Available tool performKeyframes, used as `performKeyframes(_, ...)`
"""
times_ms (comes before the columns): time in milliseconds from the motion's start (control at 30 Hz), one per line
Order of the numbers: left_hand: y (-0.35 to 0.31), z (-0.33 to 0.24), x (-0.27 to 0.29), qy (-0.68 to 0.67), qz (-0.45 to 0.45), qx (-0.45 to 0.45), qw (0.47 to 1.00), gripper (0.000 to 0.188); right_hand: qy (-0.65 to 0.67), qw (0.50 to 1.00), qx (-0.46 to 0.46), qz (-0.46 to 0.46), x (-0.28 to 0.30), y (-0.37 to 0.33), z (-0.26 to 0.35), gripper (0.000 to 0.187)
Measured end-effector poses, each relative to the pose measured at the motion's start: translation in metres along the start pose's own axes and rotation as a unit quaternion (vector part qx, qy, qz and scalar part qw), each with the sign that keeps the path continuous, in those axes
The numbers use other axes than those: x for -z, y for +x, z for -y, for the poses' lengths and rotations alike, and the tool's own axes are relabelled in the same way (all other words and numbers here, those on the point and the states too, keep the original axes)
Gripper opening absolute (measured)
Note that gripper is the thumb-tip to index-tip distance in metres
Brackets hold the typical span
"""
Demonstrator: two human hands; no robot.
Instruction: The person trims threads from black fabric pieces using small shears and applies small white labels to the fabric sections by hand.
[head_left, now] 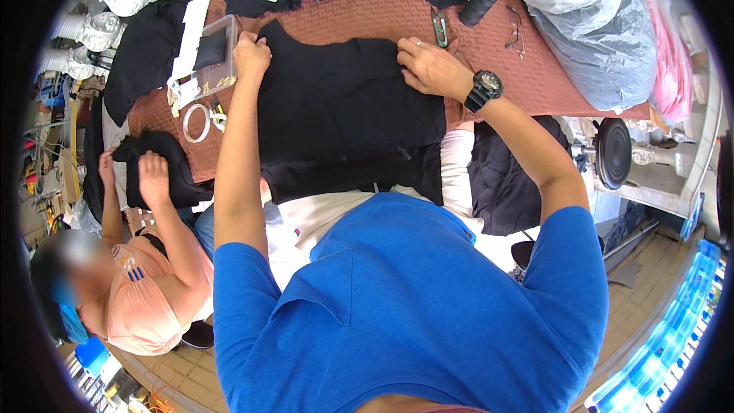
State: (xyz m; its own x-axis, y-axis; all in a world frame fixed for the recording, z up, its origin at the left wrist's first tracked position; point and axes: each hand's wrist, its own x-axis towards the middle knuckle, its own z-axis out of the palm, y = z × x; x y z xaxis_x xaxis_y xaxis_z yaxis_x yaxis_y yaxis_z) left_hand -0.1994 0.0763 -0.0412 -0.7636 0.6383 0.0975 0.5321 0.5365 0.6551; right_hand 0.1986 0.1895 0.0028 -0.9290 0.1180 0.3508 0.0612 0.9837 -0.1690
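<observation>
A black garment panel (344, 107) lies spread in front of me, its near part draping over the table edge onto my lap. Its far edge is cut in a curve near the left corner. My left hand (252, 55) is closed in a fist on that far left corner, right beside a clear plastic box (222, 53). At the far right corner, my right hand (432, 67), with a watch on the wrist, has its fingers curled onto the cloth edge. The fingertips of both hands are partly hidden.
Thread snips (439, 27), a black thread spool (479, 6) and eyeglasses (515, 33) lie on the brown-red table cover (390, 11). A white tape roll (196, 123) is at left. Bulky plastic bags (604, 38) stand far right. A co-worker (157, 283) handles black cloth at left.
</observation>
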Motion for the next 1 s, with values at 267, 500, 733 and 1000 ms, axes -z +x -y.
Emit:
performKeyframes(267,-0.006,-0.018,0.015,-0.054,0.017,0.038,0.998,0.021,0.071,0.994,-0.077,-0.041,0.026,0.021,-0.043,0.013)
performKeyframes(500,0.001,0.005,0.004,-0.012,-0.011,-0.012,1.0,0.023,0.026,0.999,0.002,0.048,0.0,0.001,0.002,0.011)
performKeyframes(733,0.003,0.005,0.009,-0.007,-0.012,-0.001,1.0,0.022,0.102,0.987,-0.118,-0.026,0.026,0.03,-0.054,0.011)
performKeyframes(1000,-0.006,-0.025,-0.001,0.059,-0.142,-0.116,0.981,0.021,-0.27,0.94,-0.18,-0.102,-0.016,0.066,-0.1,0.013)
